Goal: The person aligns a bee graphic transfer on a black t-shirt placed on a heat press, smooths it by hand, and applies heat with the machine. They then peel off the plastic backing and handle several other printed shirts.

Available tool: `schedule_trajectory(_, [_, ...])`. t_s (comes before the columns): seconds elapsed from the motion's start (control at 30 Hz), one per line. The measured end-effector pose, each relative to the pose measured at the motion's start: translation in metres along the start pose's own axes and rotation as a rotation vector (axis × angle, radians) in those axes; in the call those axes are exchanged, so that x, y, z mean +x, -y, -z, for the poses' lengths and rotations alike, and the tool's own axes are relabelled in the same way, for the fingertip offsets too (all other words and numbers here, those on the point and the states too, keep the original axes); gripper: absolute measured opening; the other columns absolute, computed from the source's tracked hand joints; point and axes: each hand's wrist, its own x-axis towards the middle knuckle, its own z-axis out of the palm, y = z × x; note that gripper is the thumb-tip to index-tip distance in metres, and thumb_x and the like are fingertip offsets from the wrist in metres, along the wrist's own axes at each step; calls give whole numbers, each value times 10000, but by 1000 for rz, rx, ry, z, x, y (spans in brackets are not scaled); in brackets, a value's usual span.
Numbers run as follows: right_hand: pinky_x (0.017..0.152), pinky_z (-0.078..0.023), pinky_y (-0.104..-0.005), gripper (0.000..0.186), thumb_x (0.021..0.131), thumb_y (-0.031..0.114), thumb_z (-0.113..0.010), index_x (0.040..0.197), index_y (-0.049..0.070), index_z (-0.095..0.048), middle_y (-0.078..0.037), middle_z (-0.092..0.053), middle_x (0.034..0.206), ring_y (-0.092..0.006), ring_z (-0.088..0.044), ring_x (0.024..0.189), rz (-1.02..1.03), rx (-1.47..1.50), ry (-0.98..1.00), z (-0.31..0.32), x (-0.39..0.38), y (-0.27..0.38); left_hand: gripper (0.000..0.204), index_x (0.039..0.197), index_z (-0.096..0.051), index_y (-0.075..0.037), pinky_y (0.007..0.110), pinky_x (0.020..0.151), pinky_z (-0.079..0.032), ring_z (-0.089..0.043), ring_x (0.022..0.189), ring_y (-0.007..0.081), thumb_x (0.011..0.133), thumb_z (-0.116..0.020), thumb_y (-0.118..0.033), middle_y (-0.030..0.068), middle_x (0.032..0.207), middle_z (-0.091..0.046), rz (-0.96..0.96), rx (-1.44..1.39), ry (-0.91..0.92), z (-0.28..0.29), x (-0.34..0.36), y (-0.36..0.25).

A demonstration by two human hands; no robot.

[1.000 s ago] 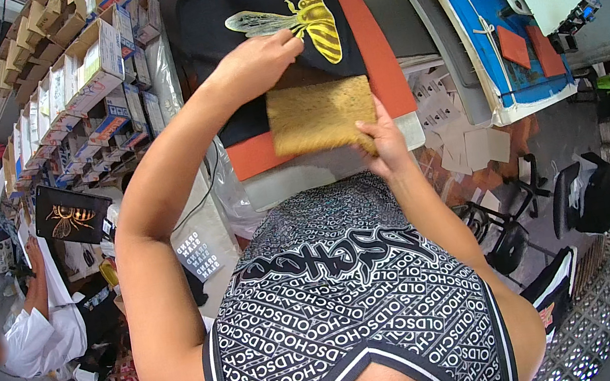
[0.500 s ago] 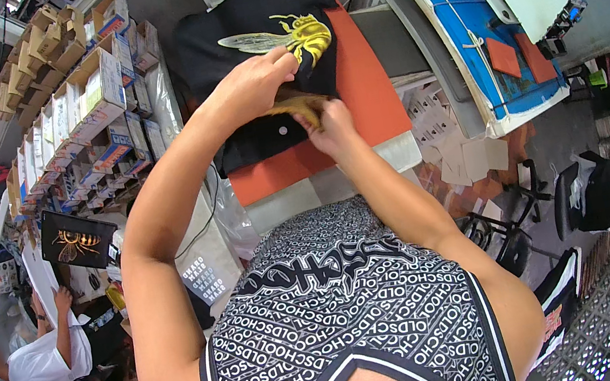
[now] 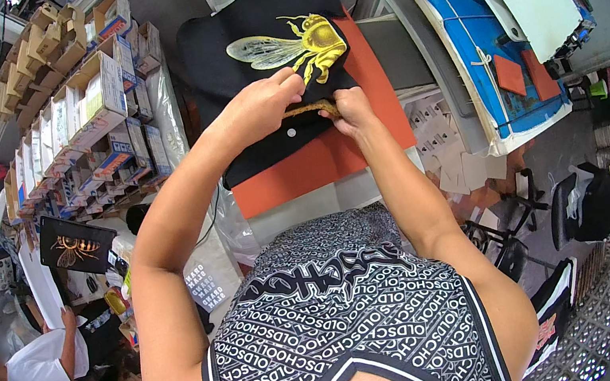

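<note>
A black garment (image 3: 233,49) with a yellow bee print (image 3: 296,42) lies spread on an orange pad (image 3: 324,159). My left hand (image 3: 258,105) and my right hand (image 3: 348,110) meet just below the bee. Both pinch a thin tan sheet (image 3: 305,110), seen edge-on between them. The sheet hovers just above the garment's lower part. Most of the sheet is hidden by my fingers.
Shelves of cardboard boxes (image 3: 80,99) run along the left. A blue-topped table (image 3: 474,41) with orange squares stands at the right. A person in a white top (image 3: 36,365) holds a black bee-printed panel (image 3: 76,245) at lower left. A black chair (image 3: 590,203) is at right.
The tan sheet, held flat and broad before, has been turned edge-on and brought up toward the bee print. Both hands came closer together. The view shifted so the garment sits lower.
</note>
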Motion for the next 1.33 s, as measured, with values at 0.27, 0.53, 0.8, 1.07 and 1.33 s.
schedule_trajectory(0.27, [677, -663, -490, 308, 979, 123, -461, 1168, -99, -559, -230, -680, 1059, -363, -727, 807, -109, -150, -132, 20, -41, 17, 90, 980, -564, -11, 463, 726, -523, -657, 868, 389, 924, -619, -56, 160, 952, -608, 17, -59, -5, -28, -15, 10])
schedule_trajectory(0.53, [807, -502, -476, 239, 780, 100, -683, 1012, 46, -701, -124, -664, 911, -337, -639, 886, 976, -1408, -504, 60, -58, -9, 171, 1028, -585, -42, 429, 787, -487, -632, 919, 331, 880, -664, -69, 118, 960, -623, 54, -35, -115, -58, -42, 14])
schedule_trajectory(0.8, [844, -475, -457, 280, 756, 68, -645, 1030, 60, -701, -117, -685, 985, -310, -639, 938, 961, -1511, -317, 82, -49, -17, 621, 1327, -532, -39, 430, 914, -426, -574, 1067, 300, 758, -743, -170, 146, 1193, -595, 392, 549, -291, -82, -77, 11])
schedule_trajectory(1.07, [832, -450, -456, 182, 780, 75, -641, 961, 59, -658, -102, -682, 939, -311, -647, 949, 936, -1379, -425, 75, -46, -18, 158, 916, -632, -45, 408, 827, -447, -612, 833, 287, 808, -740, -84, 90, 879, -651, 106, 225, -529, -105, -79, 35])
schedule_trajectory(1.33, [833, -425, -471, 159, 765, 95, -659, 923, 81, -646, -87, -668, 906, -293, -639, 942, 765, -1465, -455, 90, -44, -16, 198, 1014, -741, -134, 393, 882, -431, -639, 857, 236, 820, -746, -172, 36, 848, -655, 159, 201, -122, -64, -123, 40])
